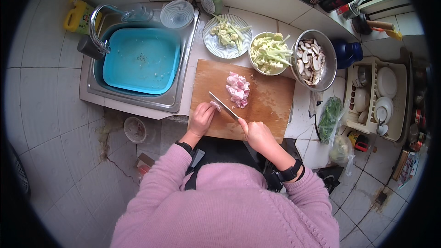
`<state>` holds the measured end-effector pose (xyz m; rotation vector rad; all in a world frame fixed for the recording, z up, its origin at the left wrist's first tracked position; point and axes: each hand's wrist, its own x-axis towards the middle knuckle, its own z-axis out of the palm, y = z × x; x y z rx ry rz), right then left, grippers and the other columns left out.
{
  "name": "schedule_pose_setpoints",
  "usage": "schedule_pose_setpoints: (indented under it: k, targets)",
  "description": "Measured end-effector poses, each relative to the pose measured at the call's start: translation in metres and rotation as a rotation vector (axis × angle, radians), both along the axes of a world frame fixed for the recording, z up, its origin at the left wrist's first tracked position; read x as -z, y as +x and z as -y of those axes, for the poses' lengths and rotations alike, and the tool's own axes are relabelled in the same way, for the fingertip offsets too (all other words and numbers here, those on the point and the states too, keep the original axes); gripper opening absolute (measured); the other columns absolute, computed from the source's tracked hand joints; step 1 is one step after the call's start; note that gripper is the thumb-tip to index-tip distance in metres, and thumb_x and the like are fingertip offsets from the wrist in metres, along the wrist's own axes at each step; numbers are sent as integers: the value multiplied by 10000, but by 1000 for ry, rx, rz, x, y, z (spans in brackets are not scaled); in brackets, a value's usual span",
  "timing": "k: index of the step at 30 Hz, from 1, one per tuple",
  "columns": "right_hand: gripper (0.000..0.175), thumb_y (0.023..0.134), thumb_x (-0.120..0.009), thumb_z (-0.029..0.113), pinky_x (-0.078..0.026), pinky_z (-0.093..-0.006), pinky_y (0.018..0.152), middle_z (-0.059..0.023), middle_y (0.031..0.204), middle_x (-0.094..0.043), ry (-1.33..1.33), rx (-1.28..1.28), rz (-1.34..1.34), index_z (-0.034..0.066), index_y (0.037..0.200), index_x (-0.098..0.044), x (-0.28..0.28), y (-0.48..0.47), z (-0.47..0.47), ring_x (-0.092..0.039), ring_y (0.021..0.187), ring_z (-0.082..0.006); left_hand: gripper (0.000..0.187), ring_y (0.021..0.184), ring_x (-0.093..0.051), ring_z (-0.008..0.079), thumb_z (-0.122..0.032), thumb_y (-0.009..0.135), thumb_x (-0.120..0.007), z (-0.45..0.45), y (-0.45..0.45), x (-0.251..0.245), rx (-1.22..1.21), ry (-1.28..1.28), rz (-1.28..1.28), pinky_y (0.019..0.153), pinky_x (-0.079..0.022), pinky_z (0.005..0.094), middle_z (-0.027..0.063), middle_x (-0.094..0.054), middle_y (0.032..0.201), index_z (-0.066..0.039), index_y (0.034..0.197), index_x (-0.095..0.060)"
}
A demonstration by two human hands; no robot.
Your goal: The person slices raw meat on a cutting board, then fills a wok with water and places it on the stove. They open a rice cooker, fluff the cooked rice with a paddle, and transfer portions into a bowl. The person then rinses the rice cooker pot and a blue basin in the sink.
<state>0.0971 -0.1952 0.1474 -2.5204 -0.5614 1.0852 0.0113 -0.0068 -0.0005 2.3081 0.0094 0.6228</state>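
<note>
On the wooden cutting board (268,106), my left hand (201,119) presses a small piece of raw meat (216,106) near the left edge. My right hand (257,134) grips the handle of a kitchen knife (224,105). Its blade points up and to the left and lies close beside the meat at my left fingertips; whether it touches cannot be told. Beyond the blade sits a pile of cut pink and white raw meat (237,89). My left fingers hide part of the held piece.
Behind the board stand a striped plate (209,46) with cauliflower trimmings, a bowl of cauliflower (270,55) and a metal bowl (332,65) of sliced mushrooms. A blue basin (141,75) fills the sink at left. Bagged greens (329,119) and a dish rack (373,93) are at right.
</note>
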Motion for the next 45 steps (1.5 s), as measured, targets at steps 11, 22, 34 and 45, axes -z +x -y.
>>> schedule_pose_setpoints:
  k: [11,22,34,45]
  targets:
    - [643,985,-356,402,-481,-511,638,-287,620,-567,13,109,52,-57,612,-608,2,10,5,-587,641,-455,223,923,-569,299,-16,757,-659,3,17,-9,126,100,-121,810,-480,370,119,-592,1007,1,978,-633]
    - [504,948,-444,410,-486,-487,631,-242,702,-617,94,116,298,-5,746,-646,-3,22,33,-608,679,-415,159,867,-579,262,-70,776,-661,-4,28,-36,191,24,-437,741,-477,354,99,-567,913,-19,896,-571]
    - [369,904,-556,335,-504,-439,631,-215,749,-638,258,212,548,-2,1018,-651,-2,12,86,-633,706,-375,300,998,-613,161,50,879,-520,-16,88,-48,64,-724,-483,868,-495,261,92,-602,1126,15,1170,-582]
    - [337,747,-667,197,-499,-416,669,-154,831,-576,399,-145,593,22,983,-502,43,18,74,-601,769,-330,377,1303,-386,316,-114,948,-457,42,52,-126,882,-133,-517,1094,-301,387,172,-451,1367,-21,1313,-471]
